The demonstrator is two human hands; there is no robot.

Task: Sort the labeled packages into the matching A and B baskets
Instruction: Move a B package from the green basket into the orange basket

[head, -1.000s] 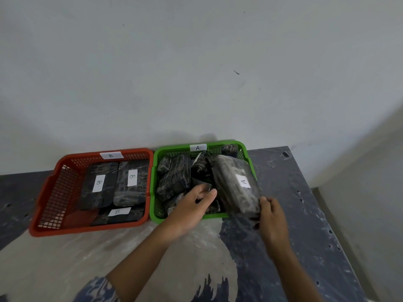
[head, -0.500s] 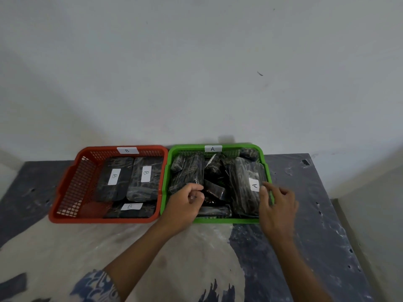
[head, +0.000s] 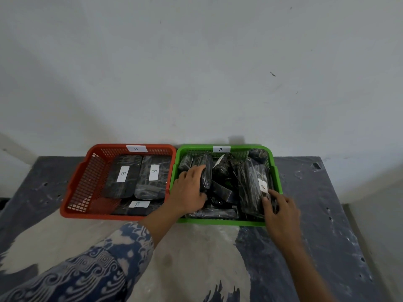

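The long dark wrapped package with the white A label [head: 254,188], held above a moment ago, now lies inside the green plastic basket [head: 275,171]; this one seems sorted. The right hand [head: 281,211] rests on its near end, fingers loose. The left hand [head: 189,190] closes around a dark wrapped package [head: 206,171] in the same basket. The red plastic basket [head: 80,182] holds three B-labelled packages.

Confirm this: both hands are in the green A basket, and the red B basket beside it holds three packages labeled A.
One thing is off. In the head view the three packages in the red basket carry B labels, not A. The rest holds: the left hand and right hand are both in the green basket, on packages there.
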